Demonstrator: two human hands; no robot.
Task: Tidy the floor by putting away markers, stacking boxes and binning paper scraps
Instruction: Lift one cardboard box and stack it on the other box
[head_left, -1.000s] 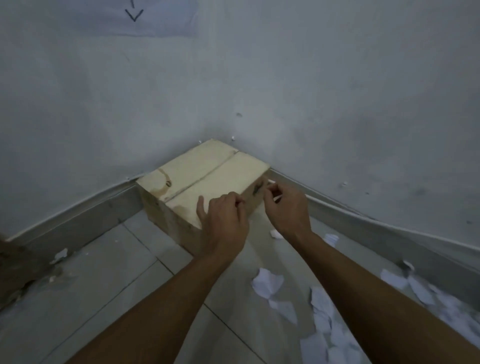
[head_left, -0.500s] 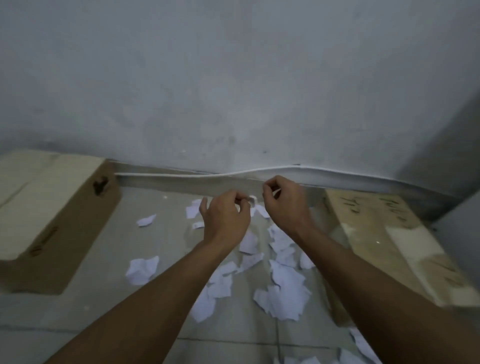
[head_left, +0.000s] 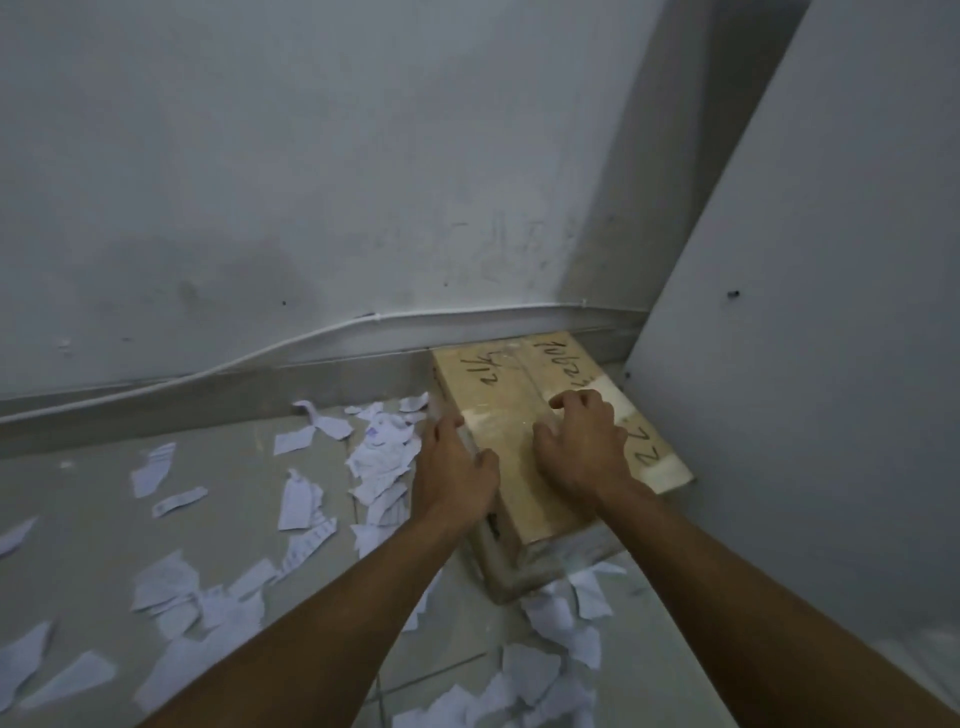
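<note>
A light wooden box (head_left: 511, 384) with black handwriting on its top sits on the floor against the wall, wedged beside a grey panel. My left hand (head_left: 453, 470) wraps the box's left edge, thumb on top, fingers down the side. My right hand (head_left: 582, 447) lies on the box's top with fingers spread and curled. Many torn white paper scraps (head_left: 382, 457) litter the tiles to the left of the box and in front of it. No marker shows in this view.
A grey panel (head_left: 810, 332) rises at the right, close to the box. A white cable (head_left: 311, 335) runs along the wall above the grey skirting. More scraps (head_left: 171, 582) lie over the lower left floor.
The view swung right, from the first wooden box in the left corner to this written-on box. Both hands, earlier pinched together in the air, now rest on this box.
</note>
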